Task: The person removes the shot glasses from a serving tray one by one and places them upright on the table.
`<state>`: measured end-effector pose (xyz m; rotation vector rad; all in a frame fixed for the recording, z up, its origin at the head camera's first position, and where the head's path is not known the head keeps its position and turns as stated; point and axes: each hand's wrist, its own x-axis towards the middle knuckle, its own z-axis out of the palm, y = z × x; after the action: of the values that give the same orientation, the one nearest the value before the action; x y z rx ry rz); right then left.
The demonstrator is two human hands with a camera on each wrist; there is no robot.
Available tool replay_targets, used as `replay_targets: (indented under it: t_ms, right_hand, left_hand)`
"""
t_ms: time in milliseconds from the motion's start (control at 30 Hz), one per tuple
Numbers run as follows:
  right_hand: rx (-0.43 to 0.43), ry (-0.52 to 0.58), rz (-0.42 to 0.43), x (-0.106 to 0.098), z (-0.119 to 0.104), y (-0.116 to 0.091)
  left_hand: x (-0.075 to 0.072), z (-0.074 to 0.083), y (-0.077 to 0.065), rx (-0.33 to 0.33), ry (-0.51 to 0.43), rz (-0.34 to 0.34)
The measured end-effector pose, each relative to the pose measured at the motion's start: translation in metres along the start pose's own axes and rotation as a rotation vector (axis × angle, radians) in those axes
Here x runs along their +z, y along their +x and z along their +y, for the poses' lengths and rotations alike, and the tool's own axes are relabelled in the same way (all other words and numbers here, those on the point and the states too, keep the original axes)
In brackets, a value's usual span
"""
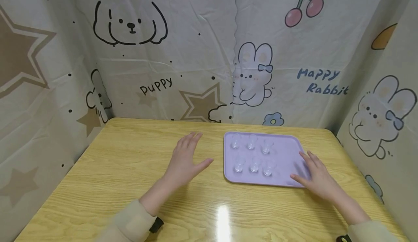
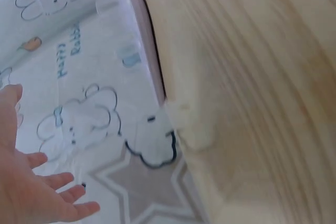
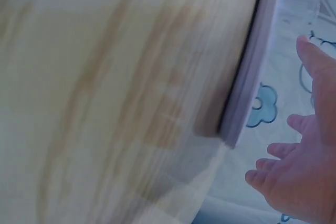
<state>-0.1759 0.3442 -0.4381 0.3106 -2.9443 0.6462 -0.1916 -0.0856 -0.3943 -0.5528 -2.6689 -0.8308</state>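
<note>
A lilac tray [image 1: 287, 158] lies on the right half of the table. On its left and middle part stand several small clear vessels [image 1: 254, 167], set in two rows of three; their exact kind is too small to tell. My left hand [image 1: 184, 162] is held left of the tray, apart from it, fingers spread and holding nothing. At the tray's right edge is my right hand [image 1: 318, 178], its thumb and fingers spread over the rim; whether they touch it I cannot tell. Both wrist views show the tray's side edge [image 3: 247, 77] and an empty, extended hand.
The wooden table [image 1: 130, 162] carries the tray. Cloth printed with cartoon animals and stars [image 1: 199, 53] hangs behind the table and along both sides. Dark bands [image 1: 156, 225] sit at the cuffs of the light sleeves [image 1: 130, 220].
</note>
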Motion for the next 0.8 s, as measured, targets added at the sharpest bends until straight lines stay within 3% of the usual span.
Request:
replay_targets:
  t_ms: [400,667,800]
  right_hand:
    - [0.022,-0.026,-0.125,0.008,0.018,0.000]
    - [0.024,-0.046,-0.155,0.008,0.021,0.001]
    - [0.041,-0.062,-0.180,0.008,0.022,0.001]
  left_hand:
    - [0.054,0.033,0.022,0.069,-0.144,-0.148]
    - [0.082,0.040,0.038,0.120,-0.081,-0.260]
    - [0.090,0.040,0.045,0.109,-0.064,-0.314]
